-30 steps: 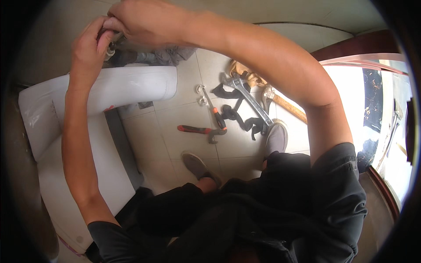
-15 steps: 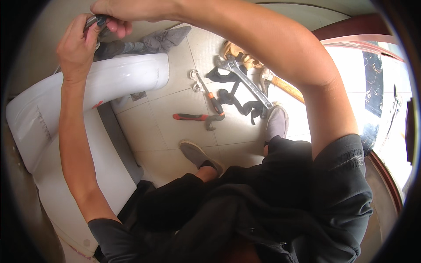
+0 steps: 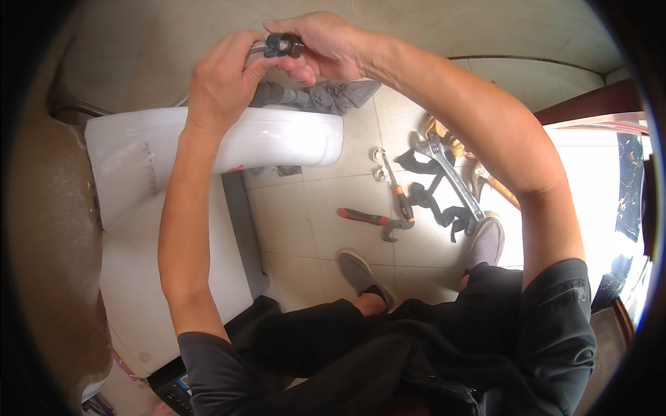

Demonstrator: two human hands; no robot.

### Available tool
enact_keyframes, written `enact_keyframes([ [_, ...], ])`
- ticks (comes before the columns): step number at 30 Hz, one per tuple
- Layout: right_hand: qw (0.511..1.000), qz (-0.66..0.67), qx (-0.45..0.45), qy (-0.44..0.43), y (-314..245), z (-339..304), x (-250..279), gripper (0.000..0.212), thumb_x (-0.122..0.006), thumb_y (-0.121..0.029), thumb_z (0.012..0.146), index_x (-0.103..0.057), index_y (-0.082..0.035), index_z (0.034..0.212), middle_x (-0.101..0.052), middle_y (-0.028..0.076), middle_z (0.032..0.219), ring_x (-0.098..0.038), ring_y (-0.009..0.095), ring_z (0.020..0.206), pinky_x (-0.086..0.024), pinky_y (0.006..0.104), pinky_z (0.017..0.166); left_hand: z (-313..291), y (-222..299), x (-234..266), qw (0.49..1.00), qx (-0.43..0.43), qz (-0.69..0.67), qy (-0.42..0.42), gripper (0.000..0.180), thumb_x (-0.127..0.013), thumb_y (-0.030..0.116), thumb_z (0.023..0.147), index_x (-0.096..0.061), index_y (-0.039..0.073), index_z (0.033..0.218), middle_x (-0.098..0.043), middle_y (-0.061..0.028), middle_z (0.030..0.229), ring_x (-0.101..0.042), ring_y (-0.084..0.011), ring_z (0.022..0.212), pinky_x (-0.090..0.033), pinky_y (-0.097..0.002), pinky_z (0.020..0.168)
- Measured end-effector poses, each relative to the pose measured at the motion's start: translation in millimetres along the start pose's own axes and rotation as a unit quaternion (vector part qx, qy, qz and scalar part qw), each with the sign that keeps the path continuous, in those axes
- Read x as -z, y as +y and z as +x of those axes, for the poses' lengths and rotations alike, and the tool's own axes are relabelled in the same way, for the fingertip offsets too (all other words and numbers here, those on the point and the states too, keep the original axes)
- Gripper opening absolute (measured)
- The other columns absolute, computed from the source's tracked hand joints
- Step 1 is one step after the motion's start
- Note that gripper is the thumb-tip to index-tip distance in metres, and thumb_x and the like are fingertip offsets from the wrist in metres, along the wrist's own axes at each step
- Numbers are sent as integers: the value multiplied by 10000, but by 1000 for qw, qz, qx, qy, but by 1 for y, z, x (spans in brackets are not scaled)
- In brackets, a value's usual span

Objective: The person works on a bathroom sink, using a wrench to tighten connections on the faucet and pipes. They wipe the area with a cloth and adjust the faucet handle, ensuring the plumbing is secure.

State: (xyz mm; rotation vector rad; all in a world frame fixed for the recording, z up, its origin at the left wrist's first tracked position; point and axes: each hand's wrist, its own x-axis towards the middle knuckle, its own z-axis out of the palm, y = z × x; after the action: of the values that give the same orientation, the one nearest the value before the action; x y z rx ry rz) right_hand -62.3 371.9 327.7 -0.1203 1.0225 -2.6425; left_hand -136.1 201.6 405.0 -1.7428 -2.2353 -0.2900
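Up at the top of the view, my left hand (image 3: 223, 80) is closed round a thin ribbed metal hose (image 3: 257, 48), most of it hidden by the fingers. A dark fitting (image 3: 281, 45) sits at the hose's end, between my two hands. From the right, my right hand (image 3: 325, 47) has its fingers curled under the fitting's brownish end, with the thumb above it. Beneath my left forearm lies a long white glossy piece (image 3: 291, 135), like a basin pedestal, over a white boxy appliance (image 3: 135, 277).
Grey cloth (image 3: 343, 96) lies behind the white piece. On the tiled floor (image 3: 291, 229) are an adjustable wrench (image 3: 454, 180), a hammer (image 3: 501, 191), a screwdriver (image 3: 404, 201), a red-and-black-handled hooked tool (image 3: 364, 216) and black straps (image 3: 427, 197). My shoes (image 3: 359, 270) stand near them.
The scene has shifted right and down in view. My right hand has turned and its fingers have loosened slightly, showing more of the dark fitting. Both hands stay together at the hose.
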Motion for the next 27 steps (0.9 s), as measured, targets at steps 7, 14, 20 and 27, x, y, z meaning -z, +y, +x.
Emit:
enact_keyframes([
  [7, 997, 50, -4, -57, -12, -6, 4, 488, -453, -480, 1086, -560, -70, 844, -583, 6, 646, -483, 101, 525, -402, 250, 490, 5, 4, -11, 995, -19, 52, 84, 311, -633, 365, 998, -612, 65, 921, -604, -104, 802, -599, -336, 724, -481, -413, 599],
  [14, 998, 59, -17, -33, -9, -3, 3, 351, -525, -327, 1074, -524, -53, 854, -543, 41, 721, -421, 97, 533, -371, 254, 485, 2, 3, -23, 994, 4, 35, 103, 358, -627, 356, 1007, -561, 51, 830, -556, -111, 741, -554, -337, 680, -446, -426, 592],
  [20, 999, 40, -8, 22, -4, -2, -8, 333, -547, -306, 1053, -523, -66, 823, -517, 22, 685, -410, 87, 529, -339, 251, 477, 3, 2, -20, 995, 56, 1, 78, 429, -671, 416, 972, -559, 60, 759, -530, -100, 648, -534, -305, 584, -423, -402, 537],
  [27, 987, 78, -137, -2, -17, 7, -6, 230, -510, -175, 1011, -485, -79, 802, -485, 2, 632, -396, 49, 460, -331, 195, 395, 2, 4, -23, 987, 115, -34, 102, 371, -749, 303, 889, -582, 59, 666, -540, -101, 586, -513, -267, 509, -408, -379, 498],
])
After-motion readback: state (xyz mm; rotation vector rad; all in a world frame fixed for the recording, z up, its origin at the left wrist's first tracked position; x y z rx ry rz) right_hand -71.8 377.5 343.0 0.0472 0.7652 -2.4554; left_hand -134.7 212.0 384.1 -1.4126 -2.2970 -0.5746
